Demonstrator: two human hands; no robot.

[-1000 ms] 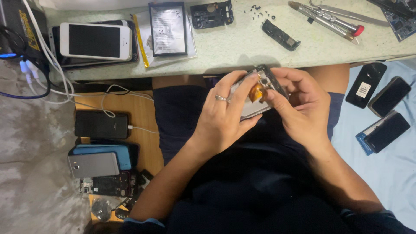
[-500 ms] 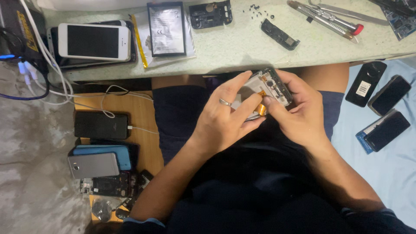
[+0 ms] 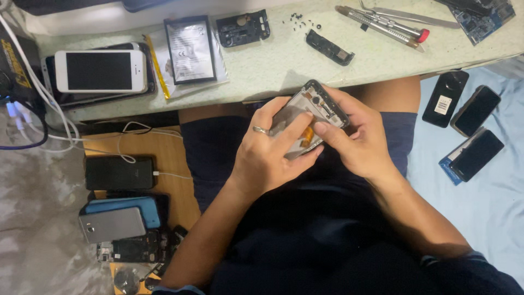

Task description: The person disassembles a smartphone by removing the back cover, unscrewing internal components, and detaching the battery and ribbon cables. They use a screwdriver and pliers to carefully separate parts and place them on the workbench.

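Both hands hold an opened phone [image 3: 310, 117] over the lap, just off the bench [image 3: 273, 71] front edge. Left hand [image 3: 267, 155] cradles it; right hand [image 3: 355, 142] fingers [image 3: 327, 131] pinch its orange ribbon [image 3: 308, 136]. It looks light, thin and fragile: best gripped by the frame edges.
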